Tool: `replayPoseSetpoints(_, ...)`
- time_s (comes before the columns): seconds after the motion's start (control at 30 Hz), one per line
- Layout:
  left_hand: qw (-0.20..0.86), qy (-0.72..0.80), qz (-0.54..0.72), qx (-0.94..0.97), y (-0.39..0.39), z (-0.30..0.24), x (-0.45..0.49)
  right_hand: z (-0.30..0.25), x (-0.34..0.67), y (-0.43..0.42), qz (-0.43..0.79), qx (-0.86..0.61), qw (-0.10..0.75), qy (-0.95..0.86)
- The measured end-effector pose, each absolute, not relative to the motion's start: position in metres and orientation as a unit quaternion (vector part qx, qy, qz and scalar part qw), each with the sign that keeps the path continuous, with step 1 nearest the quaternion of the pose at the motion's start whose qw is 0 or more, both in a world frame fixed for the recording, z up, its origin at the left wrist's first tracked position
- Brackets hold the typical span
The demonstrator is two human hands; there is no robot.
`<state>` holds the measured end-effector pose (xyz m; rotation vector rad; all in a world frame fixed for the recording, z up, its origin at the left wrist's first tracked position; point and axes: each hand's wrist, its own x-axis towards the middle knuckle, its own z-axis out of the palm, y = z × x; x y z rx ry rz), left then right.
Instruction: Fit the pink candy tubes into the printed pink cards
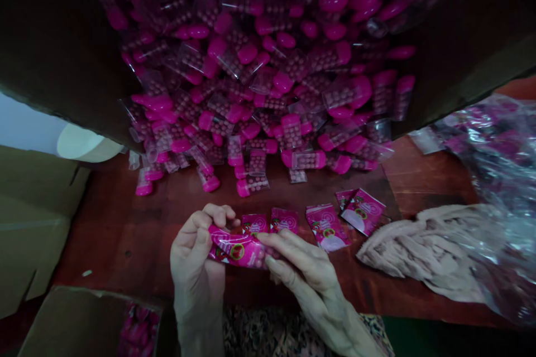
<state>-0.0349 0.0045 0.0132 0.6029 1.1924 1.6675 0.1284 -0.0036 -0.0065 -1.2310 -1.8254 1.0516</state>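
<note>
My left hand (196, 250) and my right hand (302, 269) together grip one pink printed packet (237, 249) just above the near edge of a dark red wooden table (125, 228). The left fingers curl over its left end. The right fingers pinch its right end. Several more flat pink printed packets (324, 226) lie in a row on the table just beyond my hands. Farther back, a big heap of small clear sachets with pink caps and pink beads (268, 83) spills out of a tipped cardboard box (54, 50).
A beige cloth (422, 245) lies at the right, under a crinkled clear plastic bag holding pink items (498, 178). An open cardboard box with pink pieces inside (84, 323) stands at the near left. More cardboard (29, 217) stands at the far left.
</note>
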Motion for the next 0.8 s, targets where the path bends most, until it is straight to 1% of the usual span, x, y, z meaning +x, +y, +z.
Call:
replayPoseSetpoints(0.1,0.500,0.492,0.643,0.306,0.005,0.014,-0.045,-0.012,0.135,0.000,0.419,-0.474,0.324,-0.704)
replayPoseSetpoints(0.23,0.476,0.563,0.552,0.389,0.007,0.017,-0.055,-0.014,0.139,0.005,0.416,-0.474,0.303,-0.714)
replayPoseSetpoints(0.33,0.484,0.602,0.495,0.398,0.008,0.016,-0.053,-0.013,0.140,0.005,0.409,-0.461,0.306,-0.726)
replayPoseSetpoints(0.43,0.492,0.588,0.549,0.333,0.005,0.012,-0.041,-0.011,0.138,0.005,0.433,-0.450,0.297,-0.722)
replayPoseSetpoints(0.53,0.491,0.585,0.607,0.220,-0.001,0.009,-0.025,-0.011,0.136,0.005,0.461,-0.456,0.282,-0.707)
replayPoseSetpoints(0.63,0.488,0.580,0.635,0.150,-0.006,0.006,-0.013,-0.012,0.135,0.007,0.484,-0.456,0.282,-0.691)
replayPoseSetpoints(0.7,0.462,0.580,0.646,0.181,-0.008,0.004,-0.012,-0.012,0.136,0.009,0.506,-0.452,0.282,-0.678)
replayPoseSetpoints(0.8,0.376,0.580,0.665,0.284,-0.007,0.001,-0.016,-0.013,0.138,0.012,0.553,-0.430,0.286,-0.653)
